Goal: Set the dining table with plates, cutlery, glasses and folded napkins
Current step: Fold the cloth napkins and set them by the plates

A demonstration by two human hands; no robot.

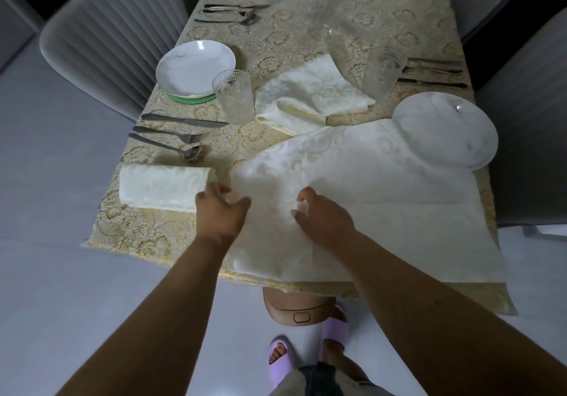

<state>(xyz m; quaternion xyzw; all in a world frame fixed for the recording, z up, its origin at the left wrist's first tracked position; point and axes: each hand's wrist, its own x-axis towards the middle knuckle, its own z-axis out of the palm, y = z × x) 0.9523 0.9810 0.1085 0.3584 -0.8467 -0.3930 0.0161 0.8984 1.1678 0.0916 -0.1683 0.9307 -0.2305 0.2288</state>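
A large cream damask napkin (368,199), soft and faintly floral, lies spread over the near end of a table (306,27) covered in a gold-patterned cloth, its far corner overlapping a round white marbled plate (460,125) at right. The left hand (219,208) pinches its left edge; the right hand (322,217) bunches fabric between curled fingers at frame centre. A folded napkin (162,188) sits left of the hands, another loosely folded one (310,95) behind. 2 ribbed glasses (234,96) and steel cutlery (171,133) flank the plates. Grey ribbed chairs (107,45) stand on pale floor.
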